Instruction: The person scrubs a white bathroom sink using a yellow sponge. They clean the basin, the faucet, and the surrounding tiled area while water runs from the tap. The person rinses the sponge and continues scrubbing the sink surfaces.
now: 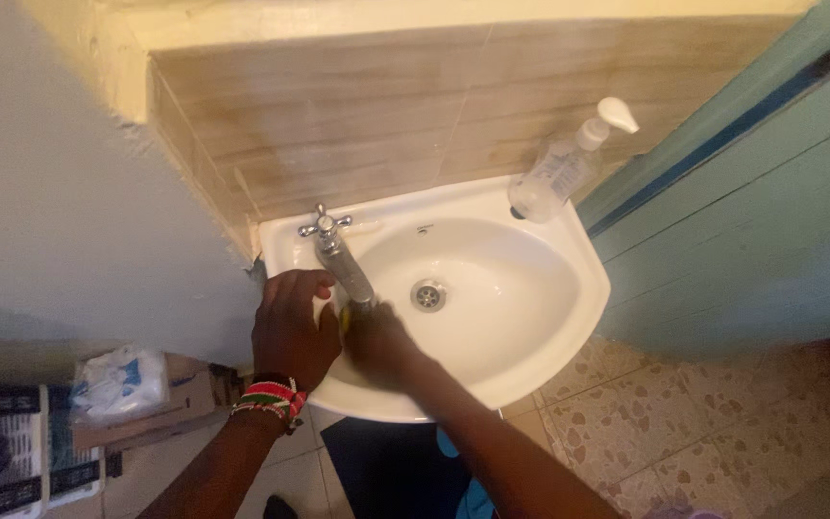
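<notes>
**Two hands at the tap of a small corner basin**

Both hands met under the spout of the chrome tap [343,261], at the near left rim of the white washbasin [549,317]. The left hand [290,332], with a beaded wristband [271,399], lay curled over the basin edge just beside the spout, its fingers bent but closed on nothing that could be seen. The right hand [381,346] was blurred; its grip looked closed round a small yellowish object [347,315] at the spout's mouth, too hidden to name, perhaps a sponge or a piece of soap.

Judged by its size, that object was light, and wet, so likely slippery; a full wrap of the fingers would suit it better than a pinch. The tap itself was rigid metal, smooth and probably slick when wet; its cross-shaped handle [324,224] at the top offered the surest hold.

A clear pump bottle [554,173] stood on the far right rim, well apart from the hands. The drain [428,295] sat in the middle of the bowl. Boxes and a plastic bag [117,383] lay on the floor to the left.
</notes>
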